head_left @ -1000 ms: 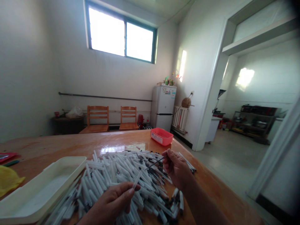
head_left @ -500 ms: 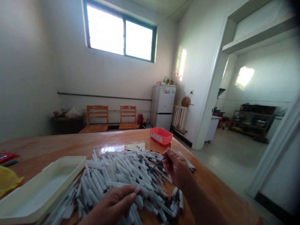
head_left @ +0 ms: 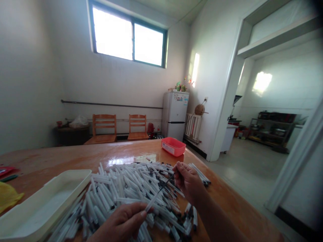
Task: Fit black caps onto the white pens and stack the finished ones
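Observation:
My left hand (head_left: 123, 220), at the bottom middle, pinches a clear plastic pen tube (head_left: 152, 200) that slants up to the right. A thin dark refill (head_left: 167, 183) runs from the tube's upper end to my right hand (head_left: 186, 179), whose fingers are closed on its far end. How far the refill sits inside the tube cannot be made out. Below and around both hands spreads a large pile of clear pen tubes (head_left: 126, 185), several with black ends.
A long cream tray (head_left: 73, 173) lies left of the pile. Behind the pile stands a red basket (head_left: 174, 148) on the wooden table (head_left: 227, 201). Yellow cloth-like material (head_left: 10, 195) is at the far left. Chairs and a fridge (head_left: 176, 111) stand beyond.
My right hand has shifted very slightly left and down, still holding the refill. My left hand keeps its pinch on the tube. The view has moved a little.

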The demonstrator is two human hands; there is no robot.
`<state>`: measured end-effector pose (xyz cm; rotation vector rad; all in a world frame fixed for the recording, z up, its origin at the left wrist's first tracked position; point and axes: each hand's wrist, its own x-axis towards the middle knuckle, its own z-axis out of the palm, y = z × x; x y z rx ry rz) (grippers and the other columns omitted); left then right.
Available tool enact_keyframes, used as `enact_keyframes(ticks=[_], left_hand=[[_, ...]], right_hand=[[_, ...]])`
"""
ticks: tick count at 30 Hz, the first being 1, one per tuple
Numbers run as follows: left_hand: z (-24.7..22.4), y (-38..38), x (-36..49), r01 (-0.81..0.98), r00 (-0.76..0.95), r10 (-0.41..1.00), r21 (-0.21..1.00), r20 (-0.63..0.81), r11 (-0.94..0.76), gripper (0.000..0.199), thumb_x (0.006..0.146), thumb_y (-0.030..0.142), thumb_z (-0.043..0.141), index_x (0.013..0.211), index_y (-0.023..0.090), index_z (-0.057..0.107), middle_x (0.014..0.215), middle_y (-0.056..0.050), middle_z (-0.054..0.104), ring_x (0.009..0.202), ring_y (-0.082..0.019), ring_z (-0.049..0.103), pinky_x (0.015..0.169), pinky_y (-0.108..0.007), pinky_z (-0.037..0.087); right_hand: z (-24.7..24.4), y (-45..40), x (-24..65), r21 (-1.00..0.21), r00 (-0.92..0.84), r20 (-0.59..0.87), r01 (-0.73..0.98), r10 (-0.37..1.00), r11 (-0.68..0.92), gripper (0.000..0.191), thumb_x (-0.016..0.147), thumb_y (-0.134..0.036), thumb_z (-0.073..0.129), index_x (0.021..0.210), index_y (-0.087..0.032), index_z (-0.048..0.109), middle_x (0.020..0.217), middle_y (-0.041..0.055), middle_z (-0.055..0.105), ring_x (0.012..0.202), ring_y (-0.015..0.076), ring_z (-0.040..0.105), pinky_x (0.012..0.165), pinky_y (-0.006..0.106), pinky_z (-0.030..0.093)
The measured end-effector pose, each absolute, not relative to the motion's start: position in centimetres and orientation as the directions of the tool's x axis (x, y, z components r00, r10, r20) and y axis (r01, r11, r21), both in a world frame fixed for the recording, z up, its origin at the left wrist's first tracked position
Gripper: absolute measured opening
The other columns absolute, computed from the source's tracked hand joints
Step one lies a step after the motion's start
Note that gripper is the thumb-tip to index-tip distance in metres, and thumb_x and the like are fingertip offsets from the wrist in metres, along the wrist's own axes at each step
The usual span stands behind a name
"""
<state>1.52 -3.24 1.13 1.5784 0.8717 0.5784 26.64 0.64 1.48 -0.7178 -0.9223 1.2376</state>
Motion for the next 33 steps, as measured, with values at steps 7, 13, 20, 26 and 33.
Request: enact_keyframes(ticks=[7, 13, 20, 26, 33], left_hand=[[1.3, -3.3, 1.6, 0.247, 0.612, 0.78, 0.968, -0.13, -0.032, 0.046, 0.087, 0.06, 0.055, 0.096, 0.018, 0.073, 0.066, 0.003, 0.042, 0.06, -0.011, 0.033, 0.05, -0.02, 0.025], [0.7, -3.1, 1.4, 0.252, 0.616, 0.776, 0.967, -0.134, -0.033, 0.046, 0.089, 0.058, 0.054, 0.099, 0.017, 0.072, 0.065, 0.004, 0.041, 0.058, -0.011, 0.032, 0.051, -0.021, 0.024], [0.8, -3.3, 1.4, 0.23, 0.585, 0.806, 0.971, -0.09, -0.059, 0.038, 0.09, 0.053, 0.055, 0.09, 0.018, 0.07, 0.067, 0.003, 0.045, 0.06, -0.011, 0.037, 0.05, -0.019, 0.029], [0.7, -3.1, 1.4, 0.277, 0.578, 0.811, 0.956, -0.09, -0.092, 0.037, 0.092, 0.052, 0.051, 0.094, 0.019, 0.069, 0.067, 0.003, 0.051, 0.063, -0.012, 0.042, 0.053, -0.02, 0.032], [1.3, -3.2, 1.0, 0.311, 0.537, 0.842, 0.94, -0.054, -0.139, 0.039, 0.092, 0.053, 0.052, 0.09, 0.018, 0.069, 0.068, 0.002, 0.058, 0.066, -0.014, 0.048, 0.06, -0.022, 0.036]], right_hand=[[1.2, 0.6, 26.4, -0.878, 0.017, 0.177, -0.449, 0.984, 0.166, 0.039, 0.082, -0.054, 0.071, 0.078, -0.016, 0.065, 0.058, -0.003, 0.054, 0.046, 0.0064, 0.042, 0.041, 0.019, 0.029], [1.1, 0.6, 26.4, -0.884, 0.029, 0.171, -0.437, 0.985, 0.166, 0.039, 0.084, -0.054, 0.069, 0.078, -0.016, 0.066, 0.059, -0.0021, 0.056, 0.046, 0.0072, 0.044, 0.041, 0.019, 0.03], [1.1, -0.3, 25.1, -0.954, -0.19, 0.186, -0.268, 0.964, 0.131, 0.041, 0.092, -0.052, 0.056, 0.093, -0.014, 0.071, 0.061, 0.0004, 0.06, 0.044, 0.0081, 0.045, 0.042, 0.02, 0.031], [1.5, -0.9, 24.9, -0.992, -0.316, 0.119, -0.085, 0.941, 0.097, 0.053, 0.095, -0.058, 0.047, 0.109, -0.013, 0.07, 0.062, 0.0016, 0.064, 0.044, 0.0084, 0.046, 0.042, 0.02, 0.032], [1.6, 0.0, 26.6, -0.991, -0.136, 0.135, -0.034, 0.981, 0.132, 0.041, 0.092, -0.052, 0.054, 0.091, -0.015, 0.07, 0.056, -0.0018, 0.059, 0.041, 0.0079, 0.041, 0.04, 0.02, 0.027]])
